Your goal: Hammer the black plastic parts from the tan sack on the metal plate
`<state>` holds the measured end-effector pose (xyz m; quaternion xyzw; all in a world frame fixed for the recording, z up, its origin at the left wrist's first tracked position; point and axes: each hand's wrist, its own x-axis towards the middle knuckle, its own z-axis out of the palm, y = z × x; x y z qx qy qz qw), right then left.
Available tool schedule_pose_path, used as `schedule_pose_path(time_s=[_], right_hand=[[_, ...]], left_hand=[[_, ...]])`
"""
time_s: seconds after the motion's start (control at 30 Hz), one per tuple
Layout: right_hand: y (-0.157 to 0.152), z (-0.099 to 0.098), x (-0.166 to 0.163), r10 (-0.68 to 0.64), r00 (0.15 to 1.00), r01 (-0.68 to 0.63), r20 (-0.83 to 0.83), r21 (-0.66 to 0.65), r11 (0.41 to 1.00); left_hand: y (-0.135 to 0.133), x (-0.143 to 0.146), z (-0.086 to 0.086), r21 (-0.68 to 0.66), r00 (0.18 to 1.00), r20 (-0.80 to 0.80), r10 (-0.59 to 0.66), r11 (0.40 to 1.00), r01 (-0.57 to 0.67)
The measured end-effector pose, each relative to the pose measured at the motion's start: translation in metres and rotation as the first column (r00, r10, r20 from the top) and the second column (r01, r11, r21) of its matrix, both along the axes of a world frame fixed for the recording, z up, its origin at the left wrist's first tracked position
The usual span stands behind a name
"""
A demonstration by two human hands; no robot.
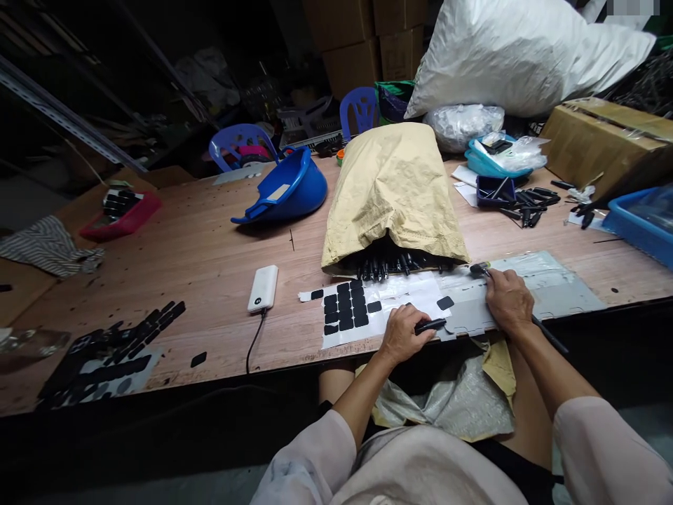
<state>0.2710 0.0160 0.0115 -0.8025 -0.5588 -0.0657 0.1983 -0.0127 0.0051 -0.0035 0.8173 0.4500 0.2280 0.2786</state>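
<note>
Pinched in left hand (406,331), lower centre: black pen (432,325); right hand (510,300), right of centre, grips dark-tipped tool (477,268). Best: pen steady, tool pressure light.

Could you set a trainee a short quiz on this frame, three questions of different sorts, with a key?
1. Multiple choice: what does the left hand hold?
A) a black stick
B) a pair of scissors
C) a white cup

2. True or false: black pieces show at the open end of the paper bag, which faces the person.

3. Fill in the blank: as seen in the picture, the blue container lies to the ____ of the paper bag.

Key: 1. A; 2. True; 3. left.
</note>
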Motion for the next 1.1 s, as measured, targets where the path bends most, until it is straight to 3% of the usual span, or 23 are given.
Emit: schedule_pose_path(time_s=[0.1,0.2,0.33,0.43,0.83,1.1], right_hand=[[-0.016,0.011,-0.006,0.076,0.99,-0.058,-0.123,0.144,0.988],[-0.046,0.019,-0.029,0.233,0.935,-0.151,-0.267,0.293,0.944],[-0.085,0.018,-0.071,0.435,0.824,-0.311,-0.364,0.351,0.883],[-0.1,0.012,-0.092,0.526,0.786,-0.403,-0.325,0.376,0.835],[-0.108,0.01,-0.108,0.556,0.829,-0.512,-0.062,0.314,0.799],[-0.109,0.014,-0.099,0.508,0.86,-0.461,-0.048,0.352,0.814]], left_hand=[[0.001,0.001,0.001,-0.018,1.0,-0.002,0.017,1.0,-0.017],[0.002,0.002,0.002,-0.055,1.0,0.016,0.024,0.998,-0.023],[0.004,0.001,0.003,-0.105,0.999,0.045,0.03,0.994,-0.025],[0.005,0.0,0.002,-0.111,0.998,0.056,0.031,0.994,-0.025],[0.006,0.002,-0.002,-0.074,0.999,0.042,0.027,0.997,-0.023],[0.005,0.002,-0.004,-0.071,0.997,0.071,0.025,0.997,-0.02]])
